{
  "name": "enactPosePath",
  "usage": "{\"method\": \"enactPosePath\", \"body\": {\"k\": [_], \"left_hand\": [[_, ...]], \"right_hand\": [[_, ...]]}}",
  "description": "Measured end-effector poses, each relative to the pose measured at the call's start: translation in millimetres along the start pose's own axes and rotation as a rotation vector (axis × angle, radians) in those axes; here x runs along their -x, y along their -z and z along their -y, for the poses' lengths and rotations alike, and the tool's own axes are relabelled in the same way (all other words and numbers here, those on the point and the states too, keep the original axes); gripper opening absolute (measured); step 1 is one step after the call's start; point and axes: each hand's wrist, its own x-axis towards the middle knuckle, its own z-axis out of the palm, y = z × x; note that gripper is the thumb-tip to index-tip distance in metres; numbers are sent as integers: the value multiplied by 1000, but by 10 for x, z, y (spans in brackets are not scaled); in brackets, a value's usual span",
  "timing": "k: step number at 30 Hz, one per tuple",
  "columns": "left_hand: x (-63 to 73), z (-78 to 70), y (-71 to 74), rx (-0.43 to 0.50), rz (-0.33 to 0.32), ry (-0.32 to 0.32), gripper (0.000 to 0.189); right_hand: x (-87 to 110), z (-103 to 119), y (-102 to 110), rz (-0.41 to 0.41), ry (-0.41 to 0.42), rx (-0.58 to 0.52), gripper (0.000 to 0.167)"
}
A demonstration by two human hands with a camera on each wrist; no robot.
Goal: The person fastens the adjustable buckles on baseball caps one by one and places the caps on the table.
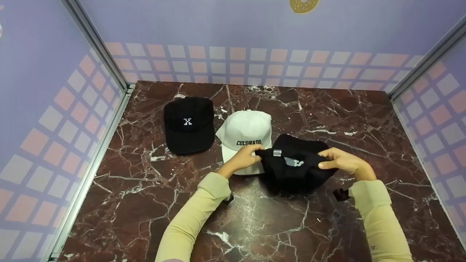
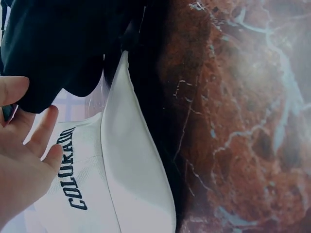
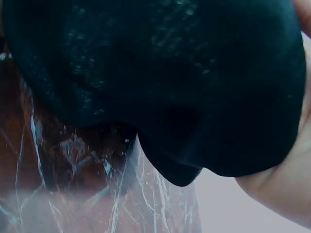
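Both hands hold a black baseball cap [image 1: 291,180] at the right of the white one; its back strap with a metal buckle [image 1: 277,153] and a pale label inside face up. At one edge, near the buckle, my left hand [image 1: 241,160] pinches it between thumb and fingers. My right hand [image 1: 345,162] grips the opposite edge, thumb on the near side. The left wrist view shows the left hand [image 2: 29,165] over a white cap [image 2: 131,141] lettered COLORADO. Dark cloth [image 3: 160,87] fills most of the right wrist view, hiding much of the right hand [image 3: 277,194].
Another black cap [image 1: 189,109] with a small white emblem lies at the left of the white cap. All stand on a dark red marble-patterned surface [image 1: 153,214]. Purple panels with pink and white squares [image 1: 236,62] enclose it at the back and both sides.
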Motion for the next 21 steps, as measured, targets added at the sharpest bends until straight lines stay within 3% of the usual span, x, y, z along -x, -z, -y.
{"method": "enactPosePath", "body": {"k": [9,16,19,21], "left_hand": [[-34,-68,37,197,6,-2,16],[44,-325,129,456,34,6,21],[83,-432,158,517,18,-2,23],[62,-415,143,554,0,-3,23]], "right_hand": [[39,73,-9,49,142,-306,32],[50,118,-51,99,334,-488,33],[34,135,-69,122,401,-542,31],[20,148,-82,134,430,-581,31]]}}
